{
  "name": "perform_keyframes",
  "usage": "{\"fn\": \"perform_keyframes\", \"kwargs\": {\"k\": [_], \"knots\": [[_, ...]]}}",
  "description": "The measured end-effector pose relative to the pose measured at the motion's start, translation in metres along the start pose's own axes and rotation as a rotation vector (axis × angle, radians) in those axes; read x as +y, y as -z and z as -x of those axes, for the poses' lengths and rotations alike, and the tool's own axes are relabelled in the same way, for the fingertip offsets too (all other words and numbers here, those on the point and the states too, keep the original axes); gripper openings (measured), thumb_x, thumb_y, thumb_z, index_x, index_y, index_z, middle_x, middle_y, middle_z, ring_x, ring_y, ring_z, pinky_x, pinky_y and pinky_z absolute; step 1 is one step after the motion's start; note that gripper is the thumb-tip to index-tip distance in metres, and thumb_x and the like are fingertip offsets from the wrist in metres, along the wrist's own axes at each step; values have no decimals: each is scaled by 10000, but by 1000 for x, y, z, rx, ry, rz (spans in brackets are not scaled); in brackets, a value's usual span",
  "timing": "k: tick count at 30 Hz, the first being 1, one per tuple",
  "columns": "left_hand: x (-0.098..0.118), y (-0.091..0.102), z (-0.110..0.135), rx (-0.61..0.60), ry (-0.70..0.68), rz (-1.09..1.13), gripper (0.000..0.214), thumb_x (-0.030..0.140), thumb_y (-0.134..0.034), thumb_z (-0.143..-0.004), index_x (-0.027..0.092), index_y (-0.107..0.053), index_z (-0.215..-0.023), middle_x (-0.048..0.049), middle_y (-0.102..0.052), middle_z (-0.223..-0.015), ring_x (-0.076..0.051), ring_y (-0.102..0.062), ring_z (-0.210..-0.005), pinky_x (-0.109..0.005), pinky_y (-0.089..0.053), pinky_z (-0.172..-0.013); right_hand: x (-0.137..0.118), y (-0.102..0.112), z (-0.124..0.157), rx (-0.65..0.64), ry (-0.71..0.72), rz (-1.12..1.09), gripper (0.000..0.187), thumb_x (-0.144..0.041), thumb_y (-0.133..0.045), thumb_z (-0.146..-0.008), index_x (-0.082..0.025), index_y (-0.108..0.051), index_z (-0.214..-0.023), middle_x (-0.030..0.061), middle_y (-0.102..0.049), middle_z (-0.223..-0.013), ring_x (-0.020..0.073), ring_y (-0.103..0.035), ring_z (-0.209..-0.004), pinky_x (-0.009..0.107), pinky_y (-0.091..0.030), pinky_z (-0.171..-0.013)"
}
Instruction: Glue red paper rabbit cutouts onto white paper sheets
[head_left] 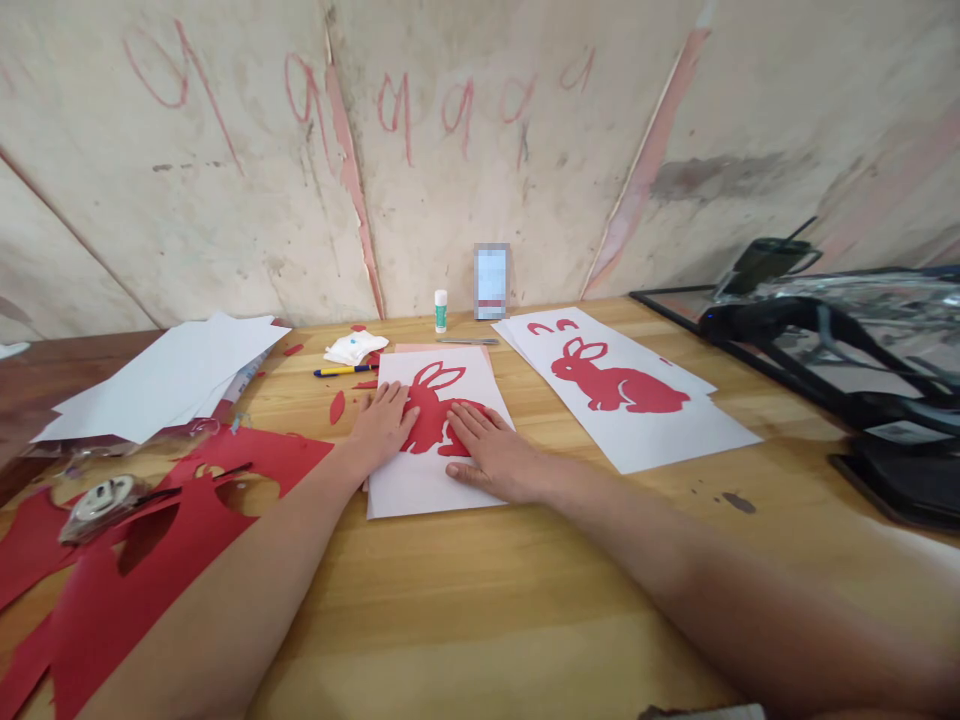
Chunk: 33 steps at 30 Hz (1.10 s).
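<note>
A red paper rabbit cutout (427, 415) lies on a white sheet of paper (420, 490) in front of me. My left hand (382, 425) rests flat over the rabbit's left side, partly on the sheet. Across its right side lies my right hand (491, 450), fingers stretched out and pressed on the paper. Both palms hide parts of the cutout. To the right, a second red rabbit cutout (637, 388) lies on another white sheet (652, 445), with two small curved red pieces (553, 327) above it.
A glue stick (441, 312) stands near the wall beside a phone-like screen (491, 282). A yellow pen (343, 371) and crumpled white tissue (355, 348) lie left of centre. White paper (165, 375), red scraps (150, 590) and a tape measure (103, 508) fill the left. A black frame (795, 370) stands right.
</note>
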<state>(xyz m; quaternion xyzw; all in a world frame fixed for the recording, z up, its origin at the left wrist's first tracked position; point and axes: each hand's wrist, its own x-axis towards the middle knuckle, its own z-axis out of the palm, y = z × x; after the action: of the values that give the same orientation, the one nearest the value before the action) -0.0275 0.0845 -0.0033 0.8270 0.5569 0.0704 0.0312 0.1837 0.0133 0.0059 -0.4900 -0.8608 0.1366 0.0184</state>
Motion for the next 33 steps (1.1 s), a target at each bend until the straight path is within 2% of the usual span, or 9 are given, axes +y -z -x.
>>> {"fn": "perform_keyframes", "kwargs": {"k": [8,15,20,24,27,30,33], "knots": [[0,3,3,-11,-3,25,519,376,-275,-1014,139,-379,-1464,-119,-348,-1564,-274,-261,-1463,-463,-210,-1171,16,6,-3,15,-114,-4,954,-743,-175,-896,-66,-113,-1565,146,-85,-1627,279,-40,-1507,487,-78,-1219],[-1,1,0,-35,11,20,512,347,-258,-1016,143,-360,-1475,-109,-333,-1572,-260,-244,-1471,-466,-191,-1180,28,11,-4,28,-201,13,891,-686,-181,-922,-70,-132,-1564,140,-96,-1631,265,-52,-1508,462,-103,-1220],[1,5,-1,-47,40,10,502,321,-254,-1015,145,-373,-1469,-112,-327,-1575,-261,-229,-1477,-481,-188,-1186,27,13,-2,70,-274,35,895,-695,-160,-921,-69,-147,-1562,152,-97,-1629,276,-53,-1507,472,-111,-1217],[10,15,3,27,-2,4,544,365,-232,-1017,132,-324,-1500,-118,-265,-1597,-268,-160,-1496,-513,-129,-1200,18,8,-2,68,-161,27,924,-727,-159,-908,-75,-140,-1563,151,-85,-1627,269,-34,-1507,478,-78,-1220],[21,16,9,32,-138,11,588,435,-211,-1019,152,-257,-1532,-84,-197,-1620,-231,-105,-1508,-472,-101,-1214,15,1,-3,58,-76,3,931,-746,-178,-899,-95,-150,-1564,155,-120,-1623,284,-58,-1505,506,-91,-1214],[28,10,15,-61,-240,33,672,544,-219,-997,152,-225,-1543,-89,-152,-1627,-235,-83,-1510,-450,-110,-1214,16,-3,-4,69,-60,7,920,-742,-195,-902,-103,-164,-1564,161,-150,-1619,300,-78,-1503,522,-109,-1206],[28,2,18,-179,-246,51,765,625,-217,-969,134,-178,-1554,-111,-122,-1627,-255,-87,-1508,-454,-118,-1212,17,-3,-4,65,-69,23,919,-734,-206,-905,-92,-172,-1561,168,-154,-1617,303,-89,-1502,517,-112,-1207]]}}
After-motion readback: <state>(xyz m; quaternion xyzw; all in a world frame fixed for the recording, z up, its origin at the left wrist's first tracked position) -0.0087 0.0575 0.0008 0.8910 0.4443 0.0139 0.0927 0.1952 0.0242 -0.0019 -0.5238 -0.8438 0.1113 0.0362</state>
